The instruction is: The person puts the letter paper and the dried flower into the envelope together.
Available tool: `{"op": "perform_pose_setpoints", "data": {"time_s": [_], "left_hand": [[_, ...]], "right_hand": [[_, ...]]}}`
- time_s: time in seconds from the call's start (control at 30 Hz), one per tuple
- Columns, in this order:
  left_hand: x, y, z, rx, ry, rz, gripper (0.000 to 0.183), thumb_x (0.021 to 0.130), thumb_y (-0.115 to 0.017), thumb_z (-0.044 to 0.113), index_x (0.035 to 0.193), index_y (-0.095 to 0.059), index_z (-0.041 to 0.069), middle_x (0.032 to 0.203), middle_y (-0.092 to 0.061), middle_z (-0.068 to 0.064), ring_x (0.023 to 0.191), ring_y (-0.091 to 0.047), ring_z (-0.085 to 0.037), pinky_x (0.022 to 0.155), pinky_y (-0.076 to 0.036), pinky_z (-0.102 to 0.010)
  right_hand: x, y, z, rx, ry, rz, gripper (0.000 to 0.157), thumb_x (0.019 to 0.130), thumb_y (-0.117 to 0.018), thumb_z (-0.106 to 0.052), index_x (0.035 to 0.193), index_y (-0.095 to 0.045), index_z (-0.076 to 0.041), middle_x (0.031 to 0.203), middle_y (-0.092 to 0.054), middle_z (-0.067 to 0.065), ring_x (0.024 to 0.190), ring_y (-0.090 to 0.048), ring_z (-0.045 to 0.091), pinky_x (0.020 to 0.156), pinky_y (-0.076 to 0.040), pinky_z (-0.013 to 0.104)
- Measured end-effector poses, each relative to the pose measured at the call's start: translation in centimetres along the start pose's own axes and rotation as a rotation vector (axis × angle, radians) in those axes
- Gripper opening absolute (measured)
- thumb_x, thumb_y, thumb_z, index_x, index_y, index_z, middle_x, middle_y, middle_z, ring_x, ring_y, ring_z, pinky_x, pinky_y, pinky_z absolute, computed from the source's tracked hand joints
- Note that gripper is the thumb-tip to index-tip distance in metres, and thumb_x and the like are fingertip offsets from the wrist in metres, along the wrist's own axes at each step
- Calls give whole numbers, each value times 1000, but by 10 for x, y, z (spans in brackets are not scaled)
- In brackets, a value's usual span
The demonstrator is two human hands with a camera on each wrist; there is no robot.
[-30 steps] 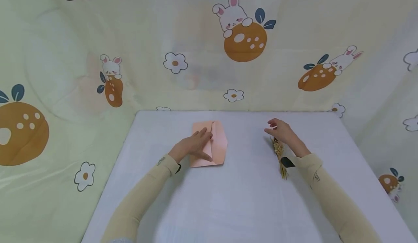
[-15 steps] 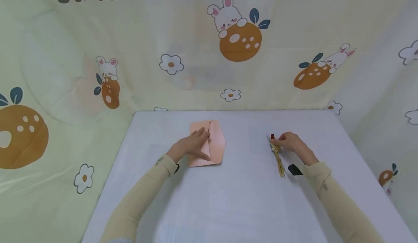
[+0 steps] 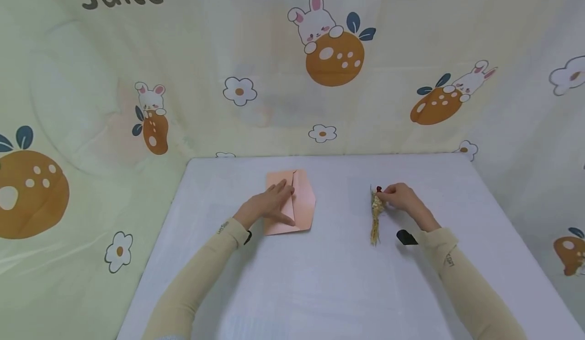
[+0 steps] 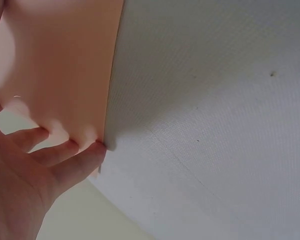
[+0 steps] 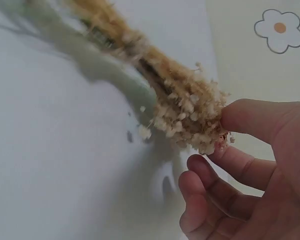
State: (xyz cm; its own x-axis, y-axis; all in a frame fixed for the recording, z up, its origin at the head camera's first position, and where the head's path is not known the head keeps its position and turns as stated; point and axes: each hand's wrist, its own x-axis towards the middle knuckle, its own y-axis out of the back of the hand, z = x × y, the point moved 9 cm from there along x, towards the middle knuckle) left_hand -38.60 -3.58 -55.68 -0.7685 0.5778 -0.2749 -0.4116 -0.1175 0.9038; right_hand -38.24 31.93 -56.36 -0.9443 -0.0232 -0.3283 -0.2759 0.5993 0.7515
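Observation:
In the head view, a peach-pink envelope (image 3: pixel 304 203) lies on the white table with its pointed flap facing right. My left hand (image 3: pixel 265 205) rests on its left part, thumb and fingers spread. The left wrist view has those fingers (image 4: pixel 72 167) extended across the envelope's edge. At the right, my right hand (image 3: pixel 407 198) pinches a small bunch of dried flowers (image 3: pixel 376 215) near its blossom end. A dark red bit tops the bunch. Up close, thumb and forefinger hold the cream blossoms (image 5: pixel 185 117); straw-coloured stems run away from the hand.
The white table (image 3: pixel 311 289) carries both things, with a gap between them. A patterned cloth (image 3: pixel 274 122) with rabbits, oranges and flowers hangs behind and at both sides. A black piece (image 3: pixel 405 237) sits at my right wrist. Something pale green and blurred (image 5: pixel 85 60) runs alongside the stems.
My right hand has come down onto the dried flowers and taken hold of them. Their stem end has swung to the left. My left hand stays on the envelope.

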Motion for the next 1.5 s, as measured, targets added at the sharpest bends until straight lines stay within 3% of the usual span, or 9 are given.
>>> {"op": "perform_pose_setpoints", "data": {"time_s": [0.23,0.43,0.63,0.8,1.0,1.23,1.5], "left_hand": [[1,-4,-7,10,14,-14,99,64,-67,68,141,-20,26,155,-1,-13,138,-15,-44,96,-35,-61],[0,-4,-10,4,28,-12,100,63,-68,68,141,-20,27,155,0,-12,138,-15,-44,96,-35,-62],[4,-6,-13,17,8,-5,100,62,-65,72,141,-20,28,156,0,-11,138,-14,-43,96,-35,-61],[3,-5,-10,6,3,-11,97,64,-66,70,139,-21,28,156,1,-11,138,-14,-43,95,-35,-62],[4,-4,-5,15,1,-23,100,65,-65,70,143,-19,27,156,1,-11,139,-13,-43,96,-35,-61],[5,-4,-8,44,16,-23,105,63,-63,73,145,-15,28,156,0,-10,139,-15,-39,97,-35,-59],[3,0,-11,36,10,-26,107,64,-63,72,146,-11,29,156,1,-9,140,-15,-39,98,-34,-59]], "right_hand": [[11,-11,-23,88,51,19,47,88,-54,-48,101,-63,-4,99,-61,15,86,-56,26,62,-45,26],[25,-23,-56,146,118,29,49,87,-54,-50,100,-63,-4,97,-61,17,85,-55,28,64,-47,30],[32,-37,-94,196,130,1,46,88,-55,-47,103,-62,-3,100,-60,16,88,-54,29,66,-48,31],[40,-54,-122,168,138,-12,43,88,-55,-46,101,-63,-5,97,-61,14,88,-55,29,65,-48,32],[55,-75,-152,107,168,-13,39,88,-57,-44,95,-65,-7,85,-59,7,70,-53,20,54,-43,26],[70,-98,-181,71,147,-42,35,87,-59,-38,94,-67,-4,90,-62,9,74,-50,17,58,-40,25],[70,-115,-206,56,136,69,31,85,-63,-33,81,-69,-3,84,-63,9,68,-52,16,51,-39,22]]}}
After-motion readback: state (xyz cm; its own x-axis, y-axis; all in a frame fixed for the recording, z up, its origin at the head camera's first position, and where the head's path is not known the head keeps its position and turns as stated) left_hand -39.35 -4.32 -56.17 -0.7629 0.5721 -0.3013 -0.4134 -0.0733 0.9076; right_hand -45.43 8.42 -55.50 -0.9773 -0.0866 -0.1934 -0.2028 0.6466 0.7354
